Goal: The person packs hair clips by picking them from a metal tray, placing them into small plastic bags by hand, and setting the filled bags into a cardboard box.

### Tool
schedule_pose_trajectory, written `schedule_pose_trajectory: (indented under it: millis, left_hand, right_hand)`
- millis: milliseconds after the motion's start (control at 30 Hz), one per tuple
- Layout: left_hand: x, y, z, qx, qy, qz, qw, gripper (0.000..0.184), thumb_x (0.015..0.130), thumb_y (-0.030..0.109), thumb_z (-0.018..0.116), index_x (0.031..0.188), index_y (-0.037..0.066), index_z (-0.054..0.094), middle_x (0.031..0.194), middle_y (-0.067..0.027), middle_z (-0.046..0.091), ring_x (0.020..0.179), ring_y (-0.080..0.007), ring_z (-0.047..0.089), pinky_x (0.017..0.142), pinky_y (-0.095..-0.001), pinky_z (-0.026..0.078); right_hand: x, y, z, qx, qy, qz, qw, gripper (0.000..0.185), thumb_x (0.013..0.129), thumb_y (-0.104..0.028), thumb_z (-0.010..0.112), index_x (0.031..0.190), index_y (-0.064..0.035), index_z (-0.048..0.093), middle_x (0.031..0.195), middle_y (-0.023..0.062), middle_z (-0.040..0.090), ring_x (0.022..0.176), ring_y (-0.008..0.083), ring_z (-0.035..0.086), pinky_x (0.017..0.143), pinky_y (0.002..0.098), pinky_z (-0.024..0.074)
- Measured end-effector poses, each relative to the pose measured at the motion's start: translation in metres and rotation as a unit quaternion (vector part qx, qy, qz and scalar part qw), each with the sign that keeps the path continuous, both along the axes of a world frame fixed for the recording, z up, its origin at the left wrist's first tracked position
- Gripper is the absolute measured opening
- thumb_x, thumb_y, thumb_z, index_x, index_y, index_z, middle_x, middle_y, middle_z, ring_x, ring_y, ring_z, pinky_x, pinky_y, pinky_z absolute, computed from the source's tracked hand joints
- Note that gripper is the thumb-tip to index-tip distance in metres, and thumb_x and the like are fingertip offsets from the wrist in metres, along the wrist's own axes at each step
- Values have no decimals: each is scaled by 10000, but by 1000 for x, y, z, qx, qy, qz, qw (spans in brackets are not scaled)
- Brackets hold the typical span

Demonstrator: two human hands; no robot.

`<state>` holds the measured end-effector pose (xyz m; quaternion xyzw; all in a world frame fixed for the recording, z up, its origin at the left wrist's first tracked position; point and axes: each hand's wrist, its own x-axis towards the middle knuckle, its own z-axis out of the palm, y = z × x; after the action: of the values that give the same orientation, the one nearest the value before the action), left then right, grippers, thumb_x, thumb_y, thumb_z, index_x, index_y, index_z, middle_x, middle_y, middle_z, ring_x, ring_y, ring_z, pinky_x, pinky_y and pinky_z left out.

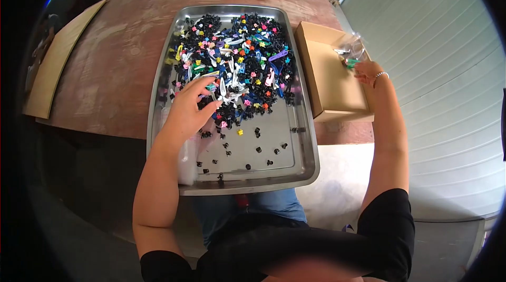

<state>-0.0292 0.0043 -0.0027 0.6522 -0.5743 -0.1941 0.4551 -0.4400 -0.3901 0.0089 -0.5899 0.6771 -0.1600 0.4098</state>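
Observation:
A metal tray (303,150) holds a big pile of small black claw clips (211,21), mixed with coloured flower-shaped pieces and snap hair clips (230,52). My left hand (190,105) is over the left side of the pile, thumb and fingers apart, fingertips close to white and coloured snap clips. Whether a small clip touches those fingertips is unclear. At the right, my right hand (370,73) reaches over a cardboard box (329,79). Its loosely bent fingers are beside a clear plastic bag (352,50) with small green and dark pieces inside.
Clear plastic bags (187,163) lie along the tray's near left side. Scattered black clips (259,149) dot the tray's near part. The worn wooden table (121,45) carries tray and box, with a wooden board (63,60) at its left edge. A pale ribbed wall (432,71) stands right.

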Motion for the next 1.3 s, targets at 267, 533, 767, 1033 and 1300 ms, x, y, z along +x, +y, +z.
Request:
schedule_pose_trajectory:
  millis: [267, 533, 767, 1033, 1300]
  left_hand:
    - [-4, 0, 1, 17, -33, -24, 999, 507, 794, 128, 724, 1262, 54, 543, 1187, -91, 580, 918, -172, 584, 751, -306, 495]
    - [-8, -2, -1, 4, -26, -39, 999, 490, 791, 102, 725, 1248, 46, 555, 1183, -87, 583, 870, -152, 572, 580, -250, 466]
    - [1, -2, -1, 18, -32, -17, 999, 463, 792, 76, 721, 1230, 45, 572, 1132, -90, 599, 881, -149, 598, 793, -306, 491]
    - [63, -3, -36, 18, -23, 105, 994, 255, 850, 147, 693, 1027, -27, 637, 872, -73, 676, 769, -116, 611, 697, -268, 494]
    - [68, 0, -16, 142, -4, 108, 984, 220, 854, 205, 684, 882, -13, 664, 748, -56, 665, 674, -97, 583, 614, -269, 470]
  right_hand:
    - [-36, -68, -36, -347, 32, 142, 926, 120, 848, -138, 620, 753, -67, 641, 713, 59, 650, 602, 177, 602, 524, 298, 480]
    - [-12, -27, 17, -374, 85, -40, 922, 207, 826, -128, 604, 984, -103, 734, 801, 66, 713, 711, 151, 652, 647, 284, 509]
    - [51, 57, 63, -303, -196, 85, 929, 188, 901, -65, 588, 1060, -22, 679, 992, 26, 688, 856, 97, 625, 777, 242, 499]
    - [200, 262, 61, -189, -134, 571, 787, 144, 890, -16, 604, 1021, -12, 662, 958, 53, 669, 827, 141, 628, 749, 269, 510]
    - [280, 350, -14, -333, -39, 755, 563, 259, 760, -56, 643, 1013, 0, 649, 1086, 123, 626, 1003, 304, 585, 865, 383, 492]
